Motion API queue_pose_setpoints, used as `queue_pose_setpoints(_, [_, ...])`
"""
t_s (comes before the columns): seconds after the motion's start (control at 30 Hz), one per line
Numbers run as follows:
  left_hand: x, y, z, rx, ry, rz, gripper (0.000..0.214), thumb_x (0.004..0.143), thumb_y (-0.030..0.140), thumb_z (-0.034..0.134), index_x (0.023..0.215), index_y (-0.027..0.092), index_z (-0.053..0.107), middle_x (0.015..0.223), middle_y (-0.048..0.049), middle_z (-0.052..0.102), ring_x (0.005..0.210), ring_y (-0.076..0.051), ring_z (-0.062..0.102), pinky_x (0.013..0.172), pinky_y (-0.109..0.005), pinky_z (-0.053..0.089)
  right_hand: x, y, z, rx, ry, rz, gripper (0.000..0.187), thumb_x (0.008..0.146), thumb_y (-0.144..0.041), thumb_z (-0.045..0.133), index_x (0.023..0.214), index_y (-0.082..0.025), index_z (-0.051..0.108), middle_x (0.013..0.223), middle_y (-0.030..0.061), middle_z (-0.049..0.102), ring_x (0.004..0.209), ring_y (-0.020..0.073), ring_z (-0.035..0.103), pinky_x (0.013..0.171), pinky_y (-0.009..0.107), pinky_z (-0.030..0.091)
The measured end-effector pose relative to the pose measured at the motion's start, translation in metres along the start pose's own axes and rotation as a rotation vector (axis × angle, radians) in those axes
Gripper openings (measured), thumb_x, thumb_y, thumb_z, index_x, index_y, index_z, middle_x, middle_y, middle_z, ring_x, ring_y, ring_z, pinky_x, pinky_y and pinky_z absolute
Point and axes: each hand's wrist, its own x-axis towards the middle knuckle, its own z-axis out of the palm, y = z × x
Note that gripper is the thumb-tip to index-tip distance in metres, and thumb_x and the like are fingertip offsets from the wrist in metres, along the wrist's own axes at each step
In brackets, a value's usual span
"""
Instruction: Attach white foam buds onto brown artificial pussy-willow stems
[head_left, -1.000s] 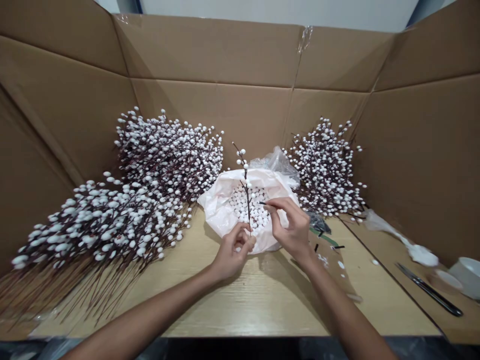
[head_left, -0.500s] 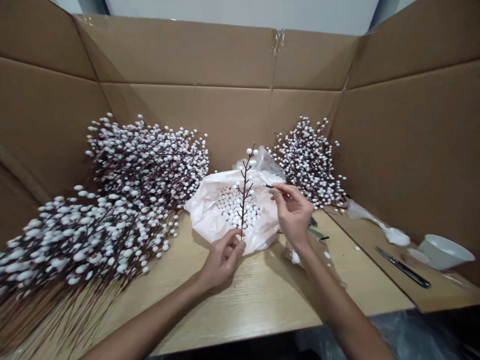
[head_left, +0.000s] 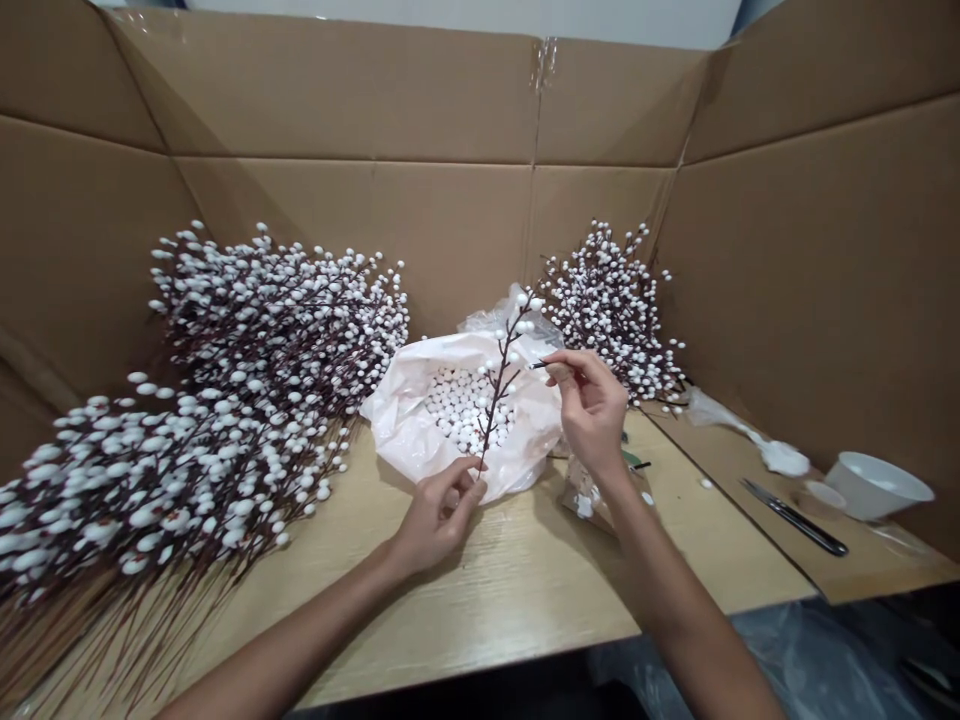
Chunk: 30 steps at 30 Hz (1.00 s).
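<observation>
My left hand (head_left: 442, 510) pinches the bottom of a dark brown artificial berry branch (head_left: 497, 393). The branch stands up, leaning right, with several white berries near its top and bare twigs lower down. My right hand (head_left: 592, 405) is closed on a small, thin dark stick (head_left: 541, 364), its tip pointing left at the branch; most of it is hidden by the fingers. A small gap seems to lie between that tip and the twigs. Behind the branch, an open white plastic bag (head_left: 401, 430) holds many loose white berries (head_left: 457, 400).
Finished-looking berry branches lie in a big heap (head_left: 277, 310) at left and a smaller bunch (head_left: 611, 310) at back right. A utility knife (head_left: 795, 515) and a white plastic bowl (head_left: 881, 485) rest at right. Cardboard walls (head_left: 352, 100) enclose the table (head_left: 517, 600).
The branch has tilted further right, its top swinging toward my right hand. My right hand stays close by with the thin stick. The whole view has shifted slightly.
</observation>
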Motion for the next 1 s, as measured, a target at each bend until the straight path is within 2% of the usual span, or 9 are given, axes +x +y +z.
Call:
queue_pose_setpoints(0.17, [-0.001,0.002,0.0,0.025,0.005,0.015,0.02,0.087,0.027,0.047,0.098,0.013,0.056,0.063,0.0019,0.051,0.056,-0.01,0.048,0.049,-0.018,0.039,0.003,0.002,-0.007,-0.037,-0.061,0.001,0.018,0.082,-0.008,0.049,0.085,-0.021,0.061,0.076,-0.0005,0.054,0.064,0.0116,0.05,0.058,0.027,0.04])
queue_pose_setpoints(0.33, [0.0,0.001,0.0,0.053,0.011,0.036,0.02,0.087,0.025,0.047,0.098,0.012,0.058,0.063,0.0016,0.051,0.056,-0.01,0.048,0.05,-0.018,0.04,0.003,0.0,-0.01,-0.051,-0.069,0.031,0.016,0.081,-0.009,0.049,0.084,-0.021,0.059,0.076,-0.0002,0.054,0.064,0.0121,0.048,0.057,0.027,0.039])
queue_pose_setpoints(1.0, [0.0,0.002,0.001,0.073,0.034,0.044,0.021,0.085,0.025,0.049,0.096,0.012,0.061,0.061,0.0013,0.052,0.053,-0.01,0.049,0.047,-0.018,0.041,0.006,-0.002,-0.014,-0.084,-0.16,-0.051,0.024,0.078,-0.001,0.045,0.084,-0.02,0.058,0.077,-0.0005,0.053,0.07,0.0128,0.05,0.061,0.027,0.038])
